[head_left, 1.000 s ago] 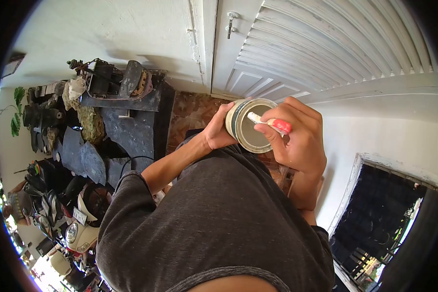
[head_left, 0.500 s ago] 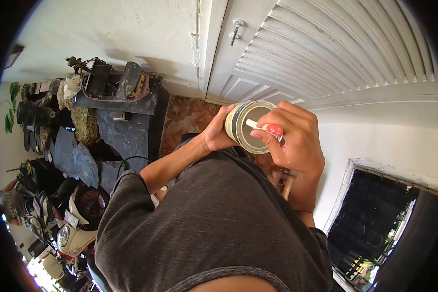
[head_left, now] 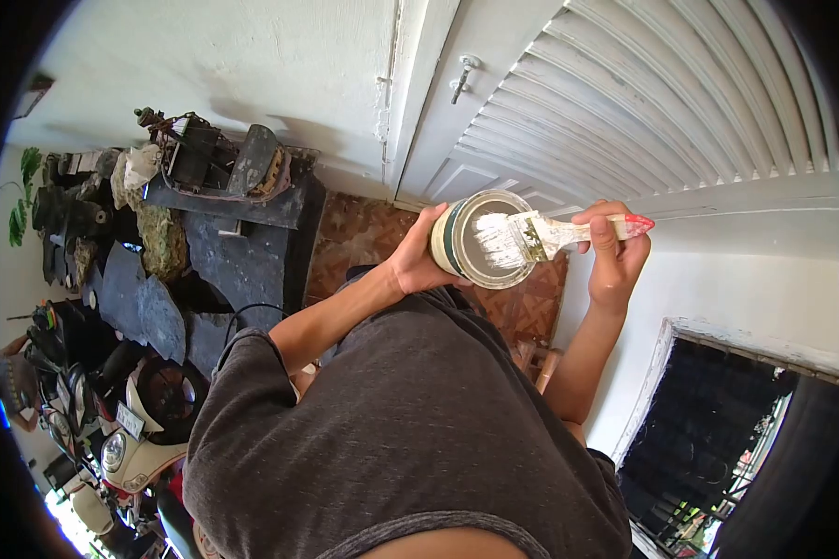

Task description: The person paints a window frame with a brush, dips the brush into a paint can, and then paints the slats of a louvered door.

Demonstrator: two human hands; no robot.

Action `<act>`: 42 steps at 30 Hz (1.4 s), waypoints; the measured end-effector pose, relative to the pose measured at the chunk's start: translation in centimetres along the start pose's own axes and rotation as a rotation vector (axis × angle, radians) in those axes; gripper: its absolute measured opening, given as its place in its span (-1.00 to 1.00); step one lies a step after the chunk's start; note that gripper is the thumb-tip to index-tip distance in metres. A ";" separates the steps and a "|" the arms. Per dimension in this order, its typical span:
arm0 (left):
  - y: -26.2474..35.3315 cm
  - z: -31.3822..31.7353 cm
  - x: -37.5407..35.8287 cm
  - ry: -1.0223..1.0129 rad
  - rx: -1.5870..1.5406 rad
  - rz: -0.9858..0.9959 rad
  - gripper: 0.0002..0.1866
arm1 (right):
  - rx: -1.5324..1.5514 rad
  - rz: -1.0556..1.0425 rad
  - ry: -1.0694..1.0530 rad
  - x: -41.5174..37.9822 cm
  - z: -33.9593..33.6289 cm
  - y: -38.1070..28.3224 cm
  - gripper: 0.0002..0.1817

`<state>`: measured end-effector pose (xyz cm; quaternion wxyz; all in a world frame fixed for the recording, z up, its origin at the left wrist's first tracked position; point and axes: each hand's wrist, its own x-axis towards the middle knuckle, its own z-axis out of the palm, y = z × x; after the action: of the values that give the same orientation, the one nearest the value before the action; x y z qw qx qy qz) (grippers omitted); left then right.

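My left hand (head_left: 422,256) is wrapped around the side of a paint can (head_left: 445,238), which is tilted so its open mouth faces up toward me. Its inside looks greyish white. My right hand (head_left: 615,253) grips a paintbrush (head_left: 561,235) by its white handle with a red tip. White paint coats the bristles, which lie across the can's mouth and point left. The metal band of the brush is smeared with paint and sits over the right side of the rim.
Ahead stands a white louvred door (head_left: 615,102) with a metal handle (head_left: 463,79). On the left, a dark slab table (head_left: 242,252) bears machine parts (head_left: 219,154). Motorbikes (head_left: 140,456) are parked at lower left. A dark window (head_left: 708,410) is on the right, above tiled floor (head_left: 345,233).
My right hand has moved right and drawn the brush out of the can. Its bristles, hidden before, now show over the opening. My left hand stays on the can.
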<state>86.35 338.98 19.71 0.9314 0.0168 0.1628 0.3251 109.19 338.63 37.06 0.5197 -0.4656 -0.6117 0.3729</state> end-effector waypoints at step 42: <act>-0.1 -0.4 0.3 0.019 0.016 -0.144 -0.24 | 0.159 -0.019 0.348 -4.9 0.8 2.0 -0.75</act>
<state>86.45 339.08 19.19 0.9507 0.0096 0.1751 0.2559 108.93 334.51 33.61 0.6563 -0.4747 -0.4855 0.3289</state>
